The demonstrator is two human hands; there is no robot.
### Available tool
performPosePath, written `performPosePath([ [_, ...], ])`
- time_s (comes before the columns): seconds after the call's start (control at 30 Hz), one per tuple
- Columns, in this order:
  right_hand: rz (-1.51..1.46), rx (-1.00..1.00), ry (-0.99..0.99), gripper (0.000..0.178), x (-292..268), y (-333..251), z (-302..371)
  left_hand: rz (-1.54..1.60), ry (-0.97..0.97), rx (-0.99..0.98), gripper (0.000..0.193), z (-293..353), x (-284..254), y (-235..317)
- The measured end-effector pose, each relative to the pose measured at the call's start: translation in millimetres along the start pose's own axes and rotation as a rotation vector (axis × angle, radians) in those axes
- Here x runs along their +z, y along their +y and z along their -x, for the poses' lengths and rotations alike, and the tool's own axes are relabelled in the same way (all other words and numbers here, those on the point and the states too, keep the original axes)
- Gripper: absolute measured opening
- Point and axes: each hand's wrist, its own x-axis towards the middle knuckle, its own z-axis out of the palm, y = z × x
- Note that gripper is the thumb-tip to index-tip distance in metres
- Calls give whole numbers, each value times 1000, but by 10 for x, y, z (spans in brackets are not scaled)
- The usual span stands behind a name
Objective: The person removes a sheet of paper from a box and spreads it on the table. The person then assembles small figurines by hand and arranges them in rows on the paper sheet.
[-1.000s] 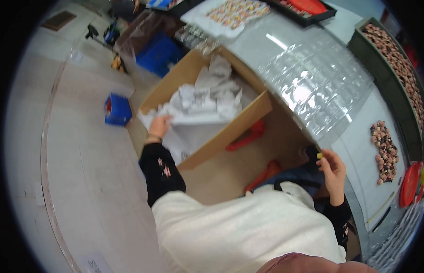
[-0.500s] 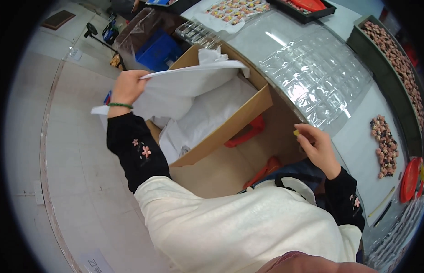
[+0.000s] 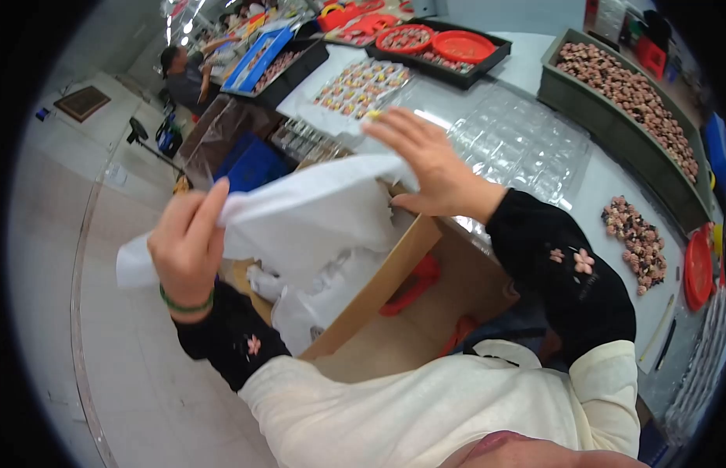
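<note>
My left hand [image 3: 187, 248] is closed on the edge of a large white sheet [image 3: 308, 207], apparently paper or thin liner, and holds it up over an open cardboard box [image 3: 378, 290]. At the sheet's right end is my right hand [image 3: 437, 165], fingers stretched out and thumb apart. Something small and yellow shows at its fingertips, too small to name. Crumpled white sheeting [image 3: 339, 273] lies inside the box. Whether my right palm touches the sheet cannot be made out.
Beside the box, the table bears a clear plastic blister tray [image 3: 519, 140], a pile of small pinkish pieces [image 3: 634, 243] and a long green bin [image 3: 628, 117] full of them. A blue crate [image 3: 250, 162] stands beyond the box. Farther off, another person [image 3: 187, 78] works.
My right hand has swung up and left from the table's near edge to the sheet's right end. My left hand has come lower and nearer, still gripping the sheet. The view has tilted up.
</note>
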Motion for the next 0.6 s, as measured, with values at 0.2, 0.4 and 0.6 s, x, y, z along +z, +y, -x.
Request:
performPosePath([
  [0.2, 89, 33, -230, 40, 560, 437, -67, -99, 143, -14, 36, 263, -119, -219],
  [0.4, 212, 120, 98, 17, 550, 569, -722, -354, 39, -374, 17, 1043, 211, -1413],
  [0.6, 688, -350, 474, 22, -323, 307, -1318, -698, 641, -161, 16, 1118, -222, -1262],
])
